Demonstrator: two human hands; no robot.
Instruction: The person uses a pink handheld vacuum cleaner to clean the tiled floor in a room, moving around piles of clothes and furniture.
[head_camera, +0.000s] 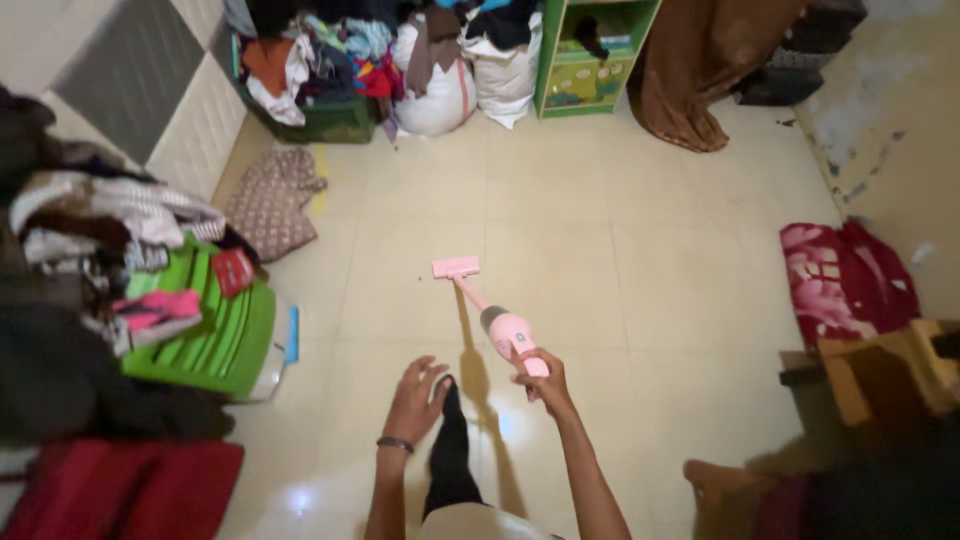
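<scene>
Nearest the camera, the person's left hand (418, 392) is hanging over the floor with its fingers spread apart, holding nothing; a dark band is circling the wrist. Just beside it, a dark-clothed leg (450, 455) is reaching down to the tiles. The right hand (545, 385) is closing its fingers around the handle end of a pink stick vacuum (500, 325), gripping it firmly. The vacuum is slanting away from the hand, up and to the left, and its flat pink head (456, 267) is resting on the cream tiled floor (640, 300) near the middle of the room, well apart from everything else.

To the left, a green plastic stool (215, 335) is lying beside a heap of folded clothes (100, 230), with a red cloth (120, 490) lying below it. A patterned brown cloth (275, 200) is lying on the floor near the padded wall. To the right, a red and white blanket (840, 280) is bunching up against the wall, next to a wooden piece of furniture (880, 380).

Farthest away, along the back wall, a green crate piled with clothes (320, 70) is standing beside two white sacks (470, 80), then a green shelf unit (590, 60), and a brown cloth (700, 70) is hanging down to the floor.
</scene>
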